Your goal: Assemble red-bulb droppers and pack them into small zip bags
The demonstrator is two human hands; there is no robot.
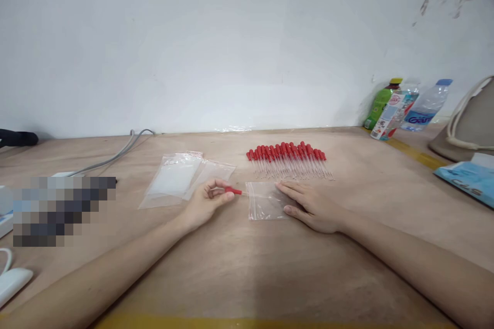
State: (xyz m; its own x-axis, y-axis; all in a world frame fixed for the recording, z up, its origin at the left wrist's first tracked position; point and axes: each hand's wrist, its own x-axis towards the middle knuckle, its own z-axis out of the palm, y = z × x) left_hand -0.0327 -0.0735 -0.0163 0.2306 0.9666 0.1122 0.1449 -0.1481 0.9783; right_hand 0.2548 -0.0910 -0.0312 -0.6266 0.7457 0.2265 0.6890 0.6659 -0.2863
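My left hand (pixel 211 199) pinches the red rubber bulb of a dropper (pixel 233 191) between thumb and fingers. The dropper's thin clear tube points right and reaches into the mouth of a clear zip bag (pixel 266 209) lying flat on the table. On the bag's right part rests my right hand (pixel 314 205), fingers stretched out and pressing it down; that end of the bag is partly hidden. Behind the bag lies a row of several more red-bulbed droppers (pixel 285 151), tubes toward me. A stack of clear zip bags (pixel 172 177) is just beyond my left hand.
Bottles and a carton (pixel 389 115) stand at the back right near a grey bag (pixel 469 123) and a blue tissue pack (pixel 469 180). At left are a grey cable (pixel 111 155), a blurred-out item (pixel 62 211) and a white device (pixel 15 282). A white wall (pixel 231 51) bounds the table.
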